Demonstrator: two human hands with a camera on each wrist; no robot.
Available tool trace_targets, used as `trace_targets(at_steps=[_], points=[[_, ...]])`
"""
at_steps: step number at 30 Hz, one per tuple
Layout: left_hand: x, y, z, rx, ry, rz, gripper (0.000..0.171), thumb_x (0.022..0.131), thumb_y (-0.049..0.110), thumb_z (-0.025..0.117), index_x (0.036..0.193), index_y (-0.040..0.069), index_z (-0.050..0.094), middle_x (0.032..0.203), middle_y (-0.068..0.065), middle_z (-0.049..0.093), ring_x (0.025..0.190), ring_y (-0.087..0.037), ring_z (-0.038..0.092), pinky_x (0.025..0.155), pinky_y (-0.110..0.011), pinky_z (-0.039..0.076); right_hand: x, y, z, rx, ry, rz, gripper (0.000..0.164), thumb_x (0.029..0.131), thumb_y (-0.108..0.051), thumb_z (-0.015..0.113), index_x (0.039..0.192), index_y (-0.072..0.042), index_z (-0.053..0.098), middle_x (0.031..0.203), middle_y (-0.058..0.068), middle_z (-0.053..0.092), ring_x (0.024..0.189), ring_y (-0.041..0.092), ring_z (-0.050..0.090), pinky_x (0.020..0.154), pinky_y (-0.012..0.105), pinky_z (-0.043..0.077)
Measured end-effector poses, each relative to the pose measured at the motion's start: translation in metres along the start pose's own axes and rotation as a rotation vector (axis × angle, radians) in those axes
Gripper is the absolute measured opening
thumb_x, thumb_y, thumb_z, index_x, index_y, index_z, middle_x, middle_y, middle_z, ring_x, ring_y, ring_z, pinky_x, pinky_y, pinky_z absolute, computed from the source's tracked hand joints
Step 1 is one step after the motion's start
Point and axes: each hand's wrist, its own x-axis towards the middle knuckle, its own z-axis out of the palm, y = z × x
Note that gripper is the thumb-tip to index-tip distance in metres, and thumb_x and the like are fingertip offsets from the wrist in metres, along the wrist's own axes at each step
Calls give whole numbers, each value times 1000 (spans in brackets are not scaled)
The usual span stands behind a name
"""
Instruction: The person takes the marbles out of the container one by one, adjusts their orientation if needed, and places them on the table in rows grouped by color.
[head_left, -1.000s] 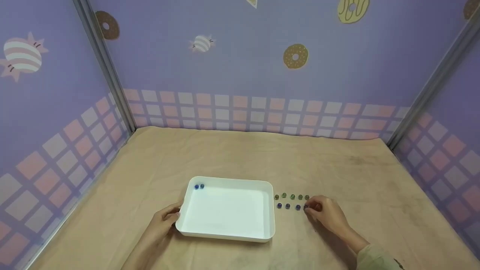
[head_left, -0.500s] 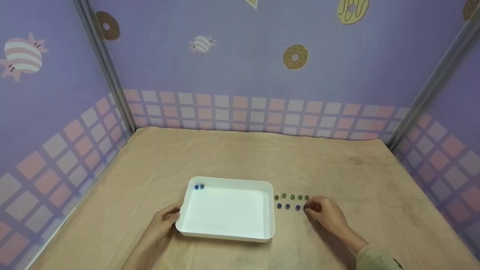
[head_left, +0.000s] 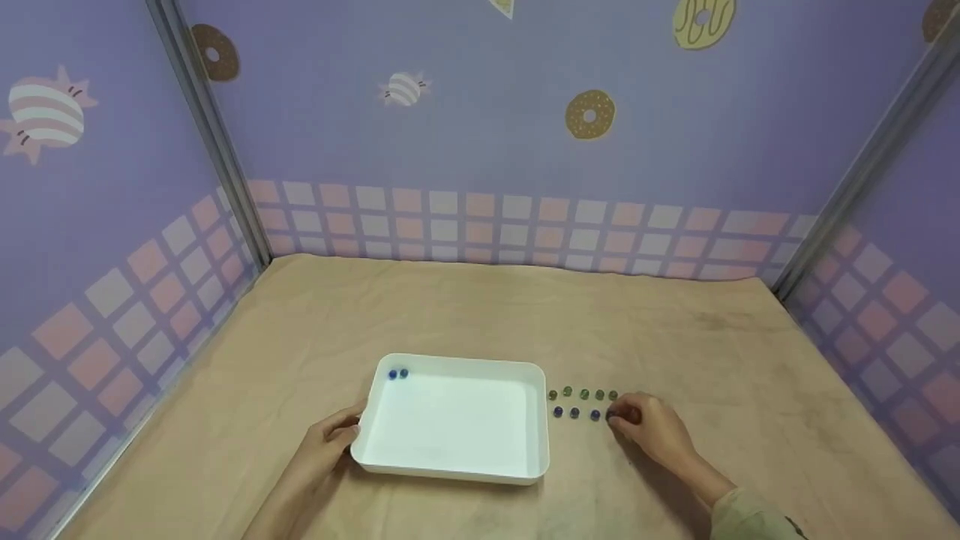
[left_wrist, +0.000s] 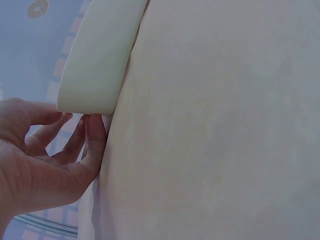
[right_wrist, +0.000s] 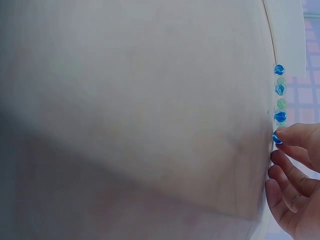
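A shallow white tray (head_left: pixel 450 475) lies on the cloth, with two blue marbles (head_left: pixel 393 374) side by side in its far left corner. Against the tray's left end wall rest the fingertips of my left hand (head_left: pixel 330 442); the left wrist view shows them bent and meeting the wall (left_wrist: pixel 90 95) without wrapping round it. To the right of the tray, my right hand (head_left: pixel 654 427) pinches a blue marble (right_wrist: pixel 277 137) between thumb and index finger, at the right end of a row of blue marbles (head_left: pixel 574 412). Behind runs a row of several green marbles (head_left: pixel 584 394).
A tan cloth (head_left: pixel 480 307) covers the table. Purple walls (head_left: pixel 480 120) with printed sweets and a checkered band enclose it at the back and sides, with grey metal posts (head_left: pixel 217 135) in the corners. Both marble rows start close beside the tray's right wall.
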Motion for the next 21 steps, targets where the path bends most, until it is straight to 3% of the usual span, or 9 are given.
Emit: trace_targets(at_steps=[8,14,21], points=[[1,0,0,-4,10,2,45,101,7,47,146,5,46,134,-25,53,104,-24,62,77,-31,53,0,0,0,13,-3,1,16,81,-8,78,93,-18,74,86,-3,69,74,9,55,62,21,43],[-1,-1,0,13,5,3,45,102,8,46,147,6,45,141,-27,49,114,-30,61,83,-34,55,0,0,0,22,-15,13,20,80,-7,78,97,-15,73,85,-2,68,73,9,55,61,21,43],[0,1,0,-33,-6,-16,45,102,6,45,147,4,44,139,-25,50,121,-32,56,94,-37,52,0,1,-1,80,-38,11,22,82,-8,77,102,-12,73,82,-1,67,61,8,56,53,19,43]])
